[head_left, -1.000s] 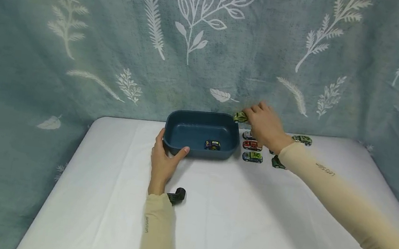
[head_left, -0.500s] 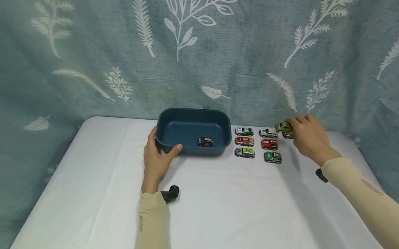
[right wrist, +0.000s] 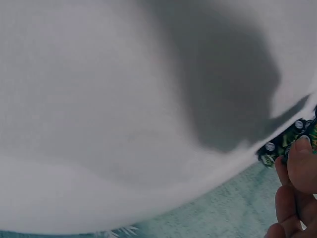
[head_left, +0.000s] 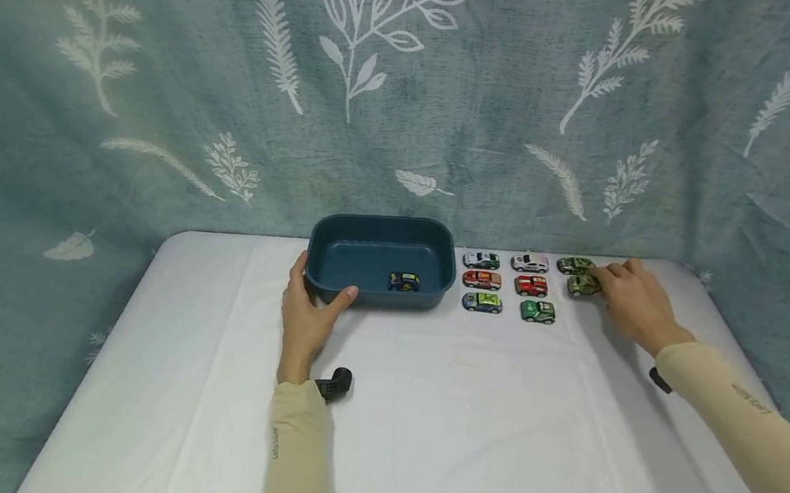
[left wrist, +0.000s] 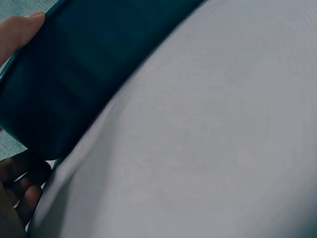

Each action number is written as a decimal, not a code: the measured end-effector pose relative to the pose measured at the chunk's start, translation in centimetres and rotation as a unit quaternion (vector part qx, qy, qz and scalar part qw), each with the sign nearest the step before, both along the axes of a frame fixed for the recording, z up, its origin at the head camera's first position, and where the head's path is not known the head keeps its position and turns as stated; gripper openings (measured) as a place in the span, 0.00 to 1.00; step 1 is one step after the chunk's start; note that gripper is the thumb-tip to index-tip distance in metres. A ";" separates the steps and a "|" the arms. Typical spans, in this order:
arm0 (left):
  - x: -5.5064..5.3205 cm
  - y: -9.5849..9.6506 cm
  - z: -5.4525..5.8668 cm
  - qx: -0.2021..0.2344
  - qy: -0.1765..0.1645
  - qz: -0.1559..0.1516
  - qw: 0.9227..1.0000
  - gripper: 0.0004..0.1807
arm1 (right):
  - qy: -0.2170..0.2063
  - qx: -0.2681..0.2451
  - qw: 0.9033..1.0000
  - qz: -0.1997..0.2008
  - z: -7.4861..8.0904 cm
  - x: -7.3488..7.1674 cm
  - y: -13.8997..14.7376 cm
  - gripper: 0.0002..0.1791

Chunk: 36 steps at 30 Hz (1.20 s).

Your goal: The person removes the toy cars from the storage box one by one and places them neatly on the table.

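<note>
My left hand [head_left: 306, 318] grips the near left corner of a dark blue plastic bin [head_left: 388, 299], thumb at the front rim and fingers along the left side. In the left wrist view its thumb [left wrist: 22, 32] overlaps the bin's wall [left wrist: 74, 79]. One dark toy car [head_left: 404, 282] with yellow markings lies inside the bin. At the right, my right hand [head_left: 637, 308] pinches a green camouflage toy car [head_left: 582, 286], just in front of another camouflage toy car [head_left: 576, 265]. The right wrist view has the thumb [right wrist: 301, 161] against a toy car at the edge.
Between bin and right hand stand toy cars in columns: white-green [head_left: 481, 260], orange [head_left: 482, 280] and blue-lime [head_left: 482, 302]; then white [head_left: 531, 263], red [head_left: 531, 285] and green [head_left: 538, 311]. A leaf-patterned curtain [head_left: 417, 75] hangs behind the white table [head_left: 415, 432].
My right hand has carried the green camouflage car from the bin's right rim rightward, then down in front of the other camouflage car. The left hand keeps its grip; the head view has shifted slightly.
</note>
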<state>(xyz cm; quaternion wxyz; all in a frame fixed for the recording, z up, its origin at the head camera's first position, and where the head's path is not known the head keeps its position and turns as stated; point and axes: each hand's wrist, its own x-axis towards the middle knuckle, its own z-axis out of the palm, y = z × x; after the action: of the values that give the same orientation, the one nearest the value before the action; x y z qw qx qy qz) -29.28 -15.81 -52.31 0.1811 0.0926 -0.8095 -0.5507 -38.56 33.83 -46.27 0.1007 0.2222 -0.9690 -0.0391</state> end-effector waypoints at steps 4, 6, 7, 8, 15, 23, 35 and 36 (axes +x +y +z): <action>0.0 0.0 -0.1 0.001 0.001 0.002 1.000 0.57 | -0.004 -0.013 1.000 -0.003 -0.8 -0.1 0.4 0.21; 0.0 0.0 -0.1 0.000 -0.001 0.002 1.000 0.57 | 0.001 -0.018 1.000 -0.003 -1.1 -0.2 0.5 0.21; 0.0 0.0 -0.1 0.000 0.000 0.002 1.000 0.57 | 0.004 -0.019 1.000 -0.001 -1.2 -0.2 0.5 0.21; -0.1 0.0 -0.1 -0.001 0.001 0.002 1.000 0.57 | 0.007 -0.020 1.000 0.001 -1.4 -0.3 0.5 0.21; -0.1 -0.1 0.0 -0.001 0.004 0.007 1.000 0.56 | 0.010 -0.025 1.000 0.005 -2.2 -0.4 0.3 0.21; -0.2 -0.3 0.0 0.002 0.000 0.008 1.000 0.56 | 0.001 -0.032 0.999 -0.014 -2.6 -0.2 0.0 0.20; -0.3 -0.5 0.3 0.002 -0.005 0.004 1.000 0.57 | 0.009 -0.061 0.998 -0.029 -2.6 0.4 0.2 0.26; -0.2 -0.6 0.3 0.004 -0.005 0.004 1.000 0.57 | 0.014 -0.071 0.997 -0.028 -2.5 0.6 -0.1 0.27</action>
<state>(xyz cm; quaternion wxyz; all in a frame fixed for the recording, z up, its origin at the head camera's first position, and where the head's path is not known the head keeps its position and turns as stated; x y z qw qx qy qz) -29.49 -16.40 -52.01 0.1789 0.0987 -0.8081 -0.5525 -37.93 33.73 -48.72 0.1287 0.1871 -0.9736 0.0236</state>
